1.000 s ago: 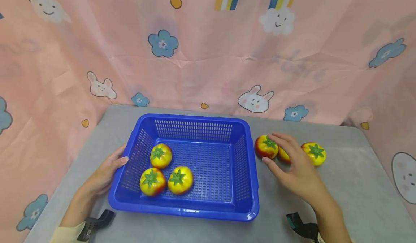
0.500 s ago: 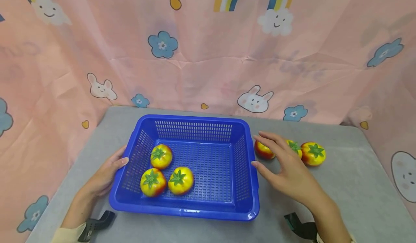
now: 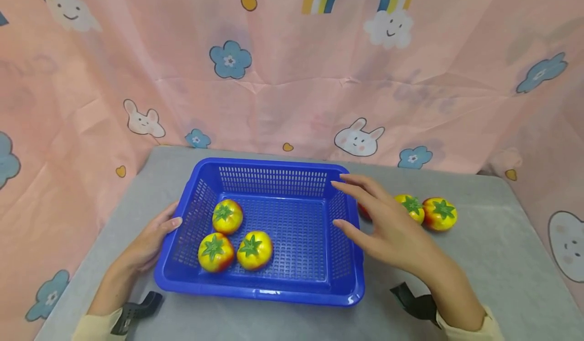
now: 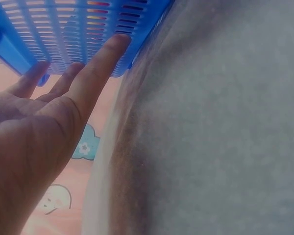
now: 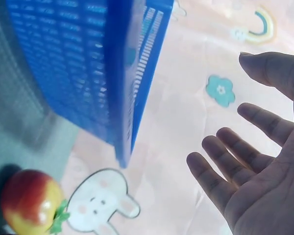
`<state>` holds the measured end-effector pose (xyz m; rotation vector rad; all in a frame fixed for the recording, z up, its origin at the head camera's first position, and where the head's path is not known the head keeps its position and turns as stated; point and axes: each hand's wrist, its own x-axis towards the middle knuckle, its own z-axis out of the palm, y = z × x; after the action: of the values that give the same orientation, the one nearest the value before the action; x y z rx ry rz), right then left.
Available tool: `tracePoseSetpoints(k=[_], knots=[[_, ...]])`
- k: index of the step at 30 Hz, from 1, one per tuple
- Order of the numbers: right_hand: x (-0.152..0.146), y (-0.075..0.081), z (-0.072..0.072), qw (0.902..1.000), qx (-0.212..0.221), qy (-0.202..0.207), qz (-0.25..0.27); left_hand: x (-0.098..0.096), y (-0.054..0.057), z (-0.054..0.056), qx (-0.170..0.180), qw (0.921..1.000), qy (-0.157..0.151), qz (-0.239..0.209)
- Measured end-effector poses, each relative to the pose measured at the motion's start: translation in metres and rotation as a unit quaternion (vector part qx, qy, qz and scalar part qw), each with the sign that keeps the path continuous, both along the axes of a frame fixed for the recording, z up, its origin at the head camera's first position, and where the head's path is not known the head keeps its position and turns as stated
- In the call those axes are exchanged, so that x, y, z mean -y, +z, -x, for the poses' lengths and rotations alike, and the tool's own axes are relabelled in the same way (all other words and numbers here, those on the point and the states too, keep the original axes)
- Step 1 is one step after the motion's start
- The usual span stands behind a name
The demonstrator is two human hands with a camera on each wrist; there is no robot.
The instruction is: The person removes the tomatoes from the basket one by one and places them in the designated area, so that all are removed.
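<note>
Knocks look the likeliest trouble: the right hand [image 3: 385, 224] hangs above the right rim of the blue basket [image 3: 260, 293], its grip apart and holding nothing, so dipping too low could catch that edge. The left hand [image 3: 152, 237] has its grip clamped on the left wall, thumb over the rim; a sudden tug could set the three fruits [image 3: 227, 217] inside rolling. Three more fruits [image 3: 440, 214] sit on the bench [image 3: 515, 260] beyond the basket's right side, one mostly hidden; their roundness might let a brushed one roll.

Glossy red-and-yellow skins carry green star-shaped tops. Smooth, slotted plastic forms the basket; matte grey covers the bench, before a creased pink backdrop [image 3: 283, 103].
</note>
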<state>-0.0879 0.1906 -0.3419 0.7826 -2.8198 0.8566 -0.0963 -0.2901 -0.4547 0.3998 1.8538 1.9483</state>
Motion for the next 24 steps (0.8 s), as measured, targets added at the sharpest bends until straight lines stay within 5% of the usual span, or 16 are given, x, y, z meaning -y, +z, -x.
tracePoseSetpoints(k=[24], knots=[[0.076, 0.016, 0.032, 0.9842, 0.082, 0.136, -0.078, -0.001, 0.001, 0.001, -0.005, 0.9998, -0.001, 0.017]])
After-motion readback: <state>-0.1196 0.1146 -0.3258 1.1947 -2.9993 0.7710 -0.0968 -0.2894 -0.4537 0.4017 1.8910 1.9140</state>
